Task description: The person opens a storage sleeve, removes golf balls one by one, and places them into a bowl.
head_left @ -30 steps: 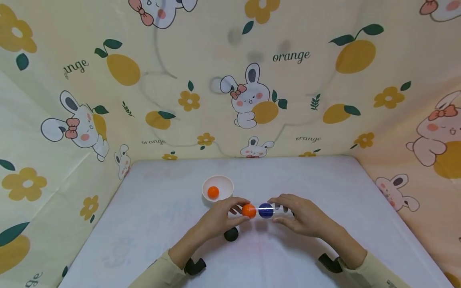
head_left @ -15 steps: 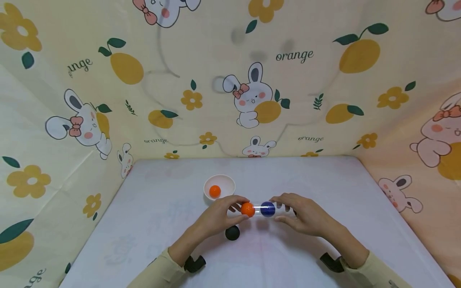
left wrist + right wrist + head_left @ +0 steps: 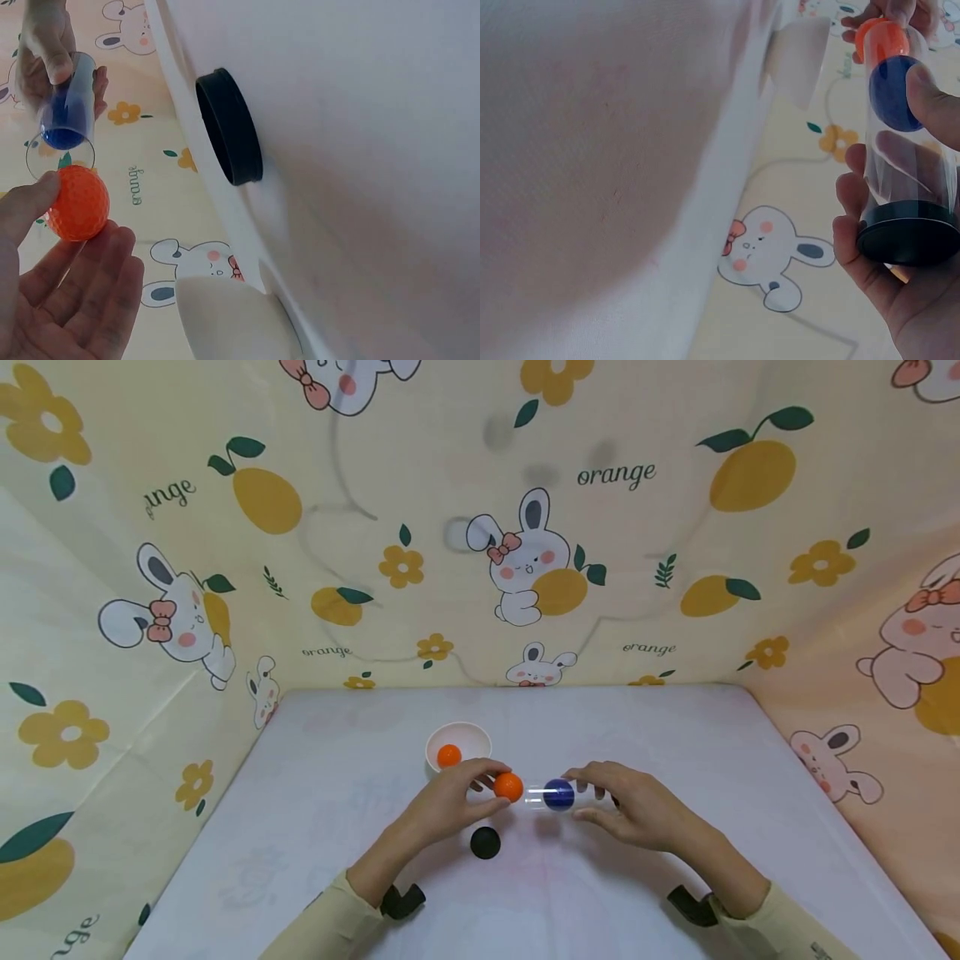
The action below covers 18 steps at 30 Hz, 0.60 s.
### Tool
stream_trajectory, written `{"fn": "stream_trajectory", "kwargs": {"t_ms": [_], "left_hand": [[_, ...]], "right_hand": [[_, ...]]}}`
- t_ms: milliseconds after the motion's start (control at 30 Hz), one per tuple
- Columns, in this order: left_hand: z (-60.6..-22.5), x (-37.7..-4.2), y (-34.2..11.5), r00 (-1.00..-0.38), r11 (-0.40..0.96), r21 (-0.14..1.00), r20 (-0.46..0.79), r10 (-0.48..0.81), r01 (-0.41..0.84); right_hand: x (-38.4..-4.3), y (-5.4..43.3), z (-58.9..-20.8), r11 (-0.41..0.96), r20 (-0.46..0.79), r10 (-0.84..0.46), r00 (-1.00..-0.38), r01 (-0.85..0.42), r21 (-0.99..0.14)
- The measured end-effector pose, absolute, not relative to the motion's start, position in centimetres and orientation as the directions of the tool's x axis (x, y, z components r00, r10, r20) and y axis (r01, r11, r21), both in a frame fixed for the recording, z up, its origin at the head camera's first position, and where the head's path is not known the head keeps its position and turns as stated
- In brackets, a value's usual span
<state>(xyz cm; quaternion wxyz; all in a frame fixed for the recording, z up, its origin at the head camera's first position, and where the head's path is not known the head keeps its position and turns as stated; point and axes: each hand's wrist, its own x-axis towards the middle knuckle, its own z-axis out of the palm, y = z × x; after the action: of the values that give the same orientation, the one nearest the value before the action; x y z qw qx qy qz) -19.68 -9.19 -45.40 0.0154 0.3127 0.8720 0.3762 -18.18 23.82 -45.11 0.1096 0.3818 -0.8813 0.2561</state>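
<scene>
The clear tube (image 3: 534, 797) is held sideways above the white table (image 3: 585, 902), just right of centre in the lower half of the frame. Over to its left, a white bowl (image 3: 472, 742) sits a little below the middle of the frame with an orange ball (image 3: 449, 755) in it. Next comes the left hand (image 3: 453, 793), in front of the bowl, pinching a second orange ball (image 3: 508, 787) between thumb and fingers, just beside the tube's mouth; whether the two touch, I can't tell. A round black cap (image 3: 485, 842) rests on the table below that hand, lower centre. Inside the tube, nearer the mouth, I can make out a blue ball (image 3: 558, 795). Right of that, the right hand (image 3: 637, 806) grips the tube, thumb on one side and fingers curled round the other, and the right wrist view shows a black base (image 3: 907, 240) on its far end.
</scene>
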Motion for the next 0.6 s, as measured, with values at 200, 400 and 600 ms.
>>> {"fn": "stream_trajectory", "kwargs": {"t_ms": [200, 400, 600], "left_hand": [[-45.4, -20.0, -9.7, -0.839, 0.556, 0.674, 0.184, 0.512, 0.487], [-45.2, -20.5, -10.2, -0.846, 0.570, 0.654, 0.220, 0.485, 0.497], [-45.1, -21.2, -10.8, -0.851, 0.580, 0.640, 0.256, 0.458, 0.504]], "right_hand": [[-18.2, 23.9, -45.2, 0.576, 0.394, -0.618, -0.680, -0.733, -0.361], [-18.2, 24.0, -45.4, 0.580, 0.386, -0.615, -0.687, -0.726, -0.369], [-18.2, 23.9, -45.4, 0.575, 0.389, -0.615, -0.686, -0.727, -0.374]]}}
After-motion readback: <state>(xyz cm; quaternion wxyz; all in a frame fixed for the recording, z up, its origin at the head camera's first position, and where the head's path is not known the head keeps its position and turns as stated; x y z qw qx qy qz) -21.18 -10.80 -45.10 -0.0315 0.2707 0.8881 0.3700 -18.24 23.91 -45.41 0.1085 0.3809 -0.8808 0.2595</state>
